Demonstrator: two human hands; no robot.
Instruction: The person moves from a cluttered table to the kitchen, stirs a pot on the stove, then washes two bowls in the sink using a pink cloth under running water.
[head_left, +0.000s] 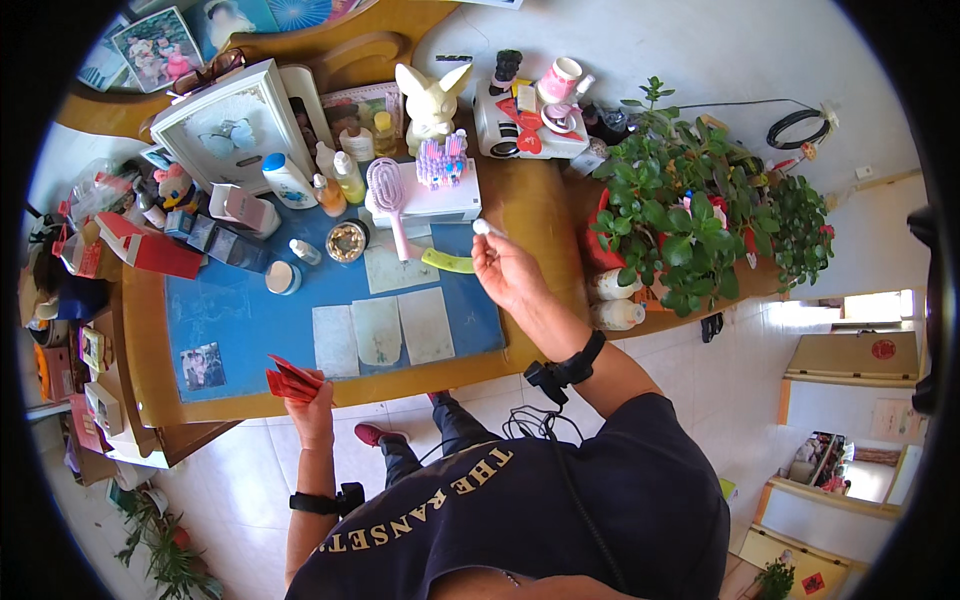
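Note:
My left hand grips several thin red packets in front of the dresser's front edge. Over the right part of the blue desktop, my right hand pinches a small white object, too small to name surely. Just left of that hand lies a yellow-green comb, its right end hidden behind the fingers. A pink hairbrush leans on a white box that bears a beaded pink and purple figure. An open round jar stands left of the brush.
Bottles such as a white one with a blue cap, a red box and a white frame crowd the back left. A white rabbit figure, a white projector and leafy potted plants stand at the back and right.

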